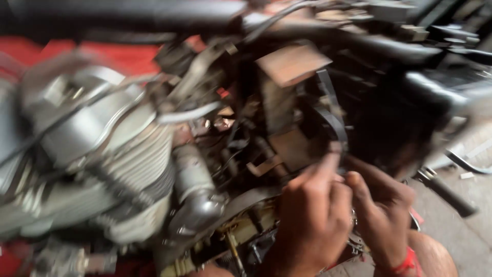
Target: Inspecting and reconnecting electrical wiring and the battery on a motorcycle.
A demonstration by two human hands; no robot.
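Working at the open side of a motorcycle, right of the finned grey engine cylinder (138,164). Close together here: left hand (312,215) with fingers curled and raised to the lower end of a black strap (330,110), right hand (382,218) just beside it, thumb almost touching. Hard to tell through the blur whether either is really gripping; perhaps only pinching the strap end. Hanging from beside a rusty brown box (292,64), that strap. Seemingly in the middle of handling the strap end. Next: calls for a firm pinch and care around nearby cables.
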